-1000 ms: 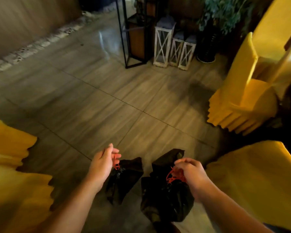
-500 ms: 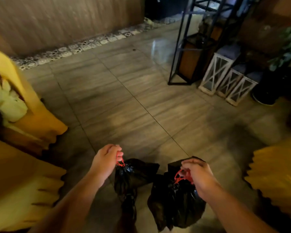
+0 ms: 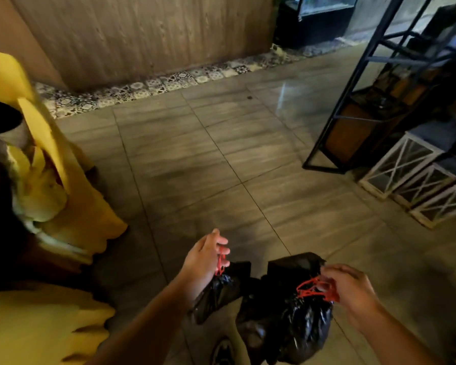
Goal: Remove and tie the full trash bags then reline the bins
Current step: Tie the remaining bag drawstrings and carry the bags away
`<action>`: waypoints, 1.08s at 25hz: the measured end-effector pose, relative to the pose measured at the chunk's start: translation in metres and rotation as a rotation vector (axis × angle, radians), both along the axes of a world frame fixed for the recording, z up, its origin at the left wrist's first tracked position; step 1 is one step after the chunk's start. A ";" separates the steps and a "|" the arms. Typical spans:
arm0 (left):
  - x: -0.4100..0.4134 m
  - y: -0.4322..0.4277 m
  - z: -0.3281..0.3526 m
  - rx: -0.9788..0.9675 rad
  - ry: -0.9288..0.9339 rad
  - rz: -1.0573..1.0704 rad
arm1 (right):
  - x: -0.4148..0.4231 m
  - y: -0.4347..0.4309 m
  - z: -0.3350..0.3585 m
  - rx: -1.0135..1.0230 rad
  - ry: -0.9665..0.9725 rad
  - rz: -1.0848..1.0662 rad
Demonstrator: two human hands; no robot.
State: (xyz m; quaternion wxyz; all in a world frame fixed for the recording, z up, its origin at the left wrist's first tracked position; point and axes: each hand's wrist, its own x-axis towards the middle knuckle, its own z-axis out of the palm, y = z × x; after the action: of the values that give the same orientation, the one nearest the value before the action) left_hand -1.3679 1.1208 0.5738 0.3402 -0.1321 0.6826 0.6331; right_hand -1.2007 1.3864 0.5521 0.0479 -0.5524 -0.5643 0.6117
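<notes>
Both hands are busy, one black trash bag each. The left hand [image 3: 204, 262] has its fingers only loosely curled, a couple of them half straight. The red drawstring [image 3: 219, 264] is hooked over them, and the smaller bag [image 3: 219, 291] hangs right under it with its neck cinched. The right hand [image 3: 350, 293] is curled tighter, fingers threaded through the red tie loops [image 3: 311, 288] of the bigger bag [image 3: 287, 320]. That one hangs below and a bit left of the hand, also bunched closed at the top. The two bags touch in the gap between the hands, and the left wrist covers part of the smaller one.

Compared with half a second ago, both strings are still held, but the left fist has loosened and its fingers spread more. The view has swung left too, so the yellow cover off to the right of the right hand is gone and more wall shows.

Everything is over a grey tiled floor [image 3: 208, 159]. Well left of the left hand is a chair in a yellow cover [image 3: 71, 206], with more yellow cloth [image 3: 37, 325] down beside the left forearm. Ahead of the hands is a wooden wall [image 3: 142, 35] with a strip of patterned tiles [image 3: 156, 85] along its foot. Ahead and right of the right hand stands a black metal shelf frame [image 3: 353, 101], with three white lanterns [image 3: 398, 167] lined up just beside its base. Under the bags there's something dark and rounded, too dim to make out.
</notes>
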 end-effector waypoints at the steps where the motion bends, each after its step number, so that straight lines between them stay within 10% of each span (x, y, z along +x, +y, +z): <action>1: -0.023 0.004 0.003 -0.012 0.008 0.006 | -0.028 0.005 0.001 -0.005 0.013 0.016; 27: -0.563 0.130 -0.032 -0.321 0.237 0.258 | -0.687 0.174 0.002 -0.021 0.070 0.627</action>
State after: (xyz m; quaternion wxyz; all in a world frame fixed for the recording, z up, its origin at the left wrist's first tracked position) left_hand -1.9310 1.2506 0.5419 0.1484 -0.1953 0.7872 0.5658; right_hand -1.8874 1.5603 0.5541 -0.1295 -0.3305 -0.6989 0.6209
